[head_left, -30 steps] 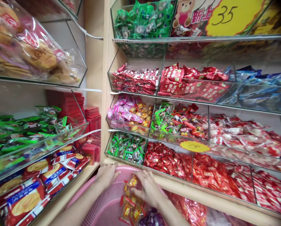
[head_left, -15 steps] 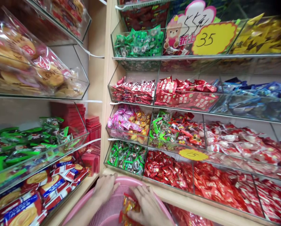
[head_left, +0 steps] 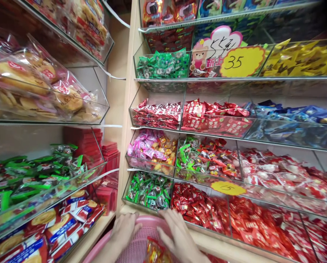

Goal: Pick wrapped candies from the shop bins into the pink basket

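Note:
A pink plastic basket (head_left: 141, 239) with a perforated wall stands at the bottom centre. My left hand (head_left: 123, 232) is closed on its left rim, thumb on the inner side. On the right rim lies my right hand (head_left: 180, 235), its fingers over the edge and its thumb inside; the hand hides part of the rim. Between my hands, a shiny red and gold wrapped packet (head_left: 156, 252) lies in the basket, near my right thumb and not gripped.
Clear bins of green candies (head_left: 149, 190) and red candies (head_left: 192, 202) sit just beyond the basket. Shelves of wrapped snacks (head_left: 67, 95) rise on the left, above red boxes (head_left: 110, 160). A wooden ledge (head_left: 218, 243) runs along the right. Yellow price tags (head_left: 243, 61) hang above.
My right hand has come off the packet and moved up to the basket rim. The view has tilted slightly upward, so the shelves sit lower.

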Tool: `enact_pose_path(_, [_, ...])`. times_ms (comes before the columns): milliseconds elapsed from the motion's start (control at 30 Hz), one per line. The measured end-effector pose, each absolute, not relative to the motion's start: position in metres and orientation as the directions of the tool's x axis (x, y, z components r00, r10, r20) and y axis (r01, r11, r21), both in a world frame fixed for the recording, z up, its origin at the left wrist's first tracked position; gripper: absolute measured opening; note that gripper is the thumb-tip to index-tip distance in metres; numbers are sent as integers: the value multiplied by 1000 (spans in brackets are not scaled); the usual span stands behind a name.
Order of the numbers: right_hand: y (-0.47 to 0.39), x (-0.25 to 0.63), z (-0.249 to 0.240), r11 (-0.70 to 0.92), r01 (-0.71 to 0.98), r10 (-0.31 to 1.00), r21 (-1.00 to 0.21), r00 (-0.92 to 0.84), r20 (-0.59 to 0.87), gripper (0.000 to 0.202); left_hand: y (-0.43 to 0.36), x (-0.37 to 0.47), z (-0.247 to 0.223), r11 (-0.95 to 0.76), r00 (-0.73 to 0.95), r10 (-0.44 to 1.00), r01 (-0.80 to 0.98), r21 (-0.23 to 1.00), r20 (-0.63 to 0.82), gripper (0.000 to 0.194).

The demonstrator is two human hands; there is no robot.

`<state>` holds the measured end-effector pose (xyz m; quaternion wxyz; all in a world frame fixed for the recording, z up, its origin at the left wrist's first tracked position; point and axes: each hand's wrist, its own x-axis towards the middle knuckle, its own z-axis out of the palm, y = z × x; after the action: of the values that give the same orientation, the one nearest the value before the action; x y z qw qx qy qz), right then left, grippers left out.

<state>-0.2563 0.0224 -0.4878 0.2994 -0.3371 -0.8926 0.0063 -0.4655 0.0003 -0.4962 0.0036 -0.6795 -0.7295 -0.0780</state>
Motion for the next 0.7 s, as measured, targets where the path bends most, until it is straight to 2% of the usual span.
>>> enact_pose_path(100, [22, -260, -427, 800, 597, 498, -49, -617, 610, 32, -1, -463, -493, 57, -69, 992, 991, 118, 103, 39])
enact_pose_path(167, [26, -264, -381, 780, 616, 414, 113, -643, 645, 29, -2, -462, -491, 55, -68, 992, 991, 126, 103, 39])
enact_pose_path(233, [35, -267, -339, 688, 662, 365, 295, -668, 648, 23, -2, -462, -491, 53, -70, 990, 989, 141, 120, 38])
enact_pose_path(333, [50, -271, -292, 519, 706, 390, 483, -698, 601, 16, -3, -463, -492, 47, -68, 987, 988, 146, 144, 38])
enact_pose_path(400, [59, -273, -273, 455, 708, 473, 540, -706, 527, 17, -3, -464, -493, 45, -65, 987, 990, 136, 146, 38])
enact_pose_path(533, [66, -282, -257, 421, 709, 648, 565, -671, 359, 18, -2, -465, -496, 40, -58, 986, 993, 112, 156, 40])
enact_pose_path(700, [66, -295, -254, 424, 723, 746, 546, -620, 242, 23, -1, -466, -498, 40, -50, 988, 997, 66, 149, 45])
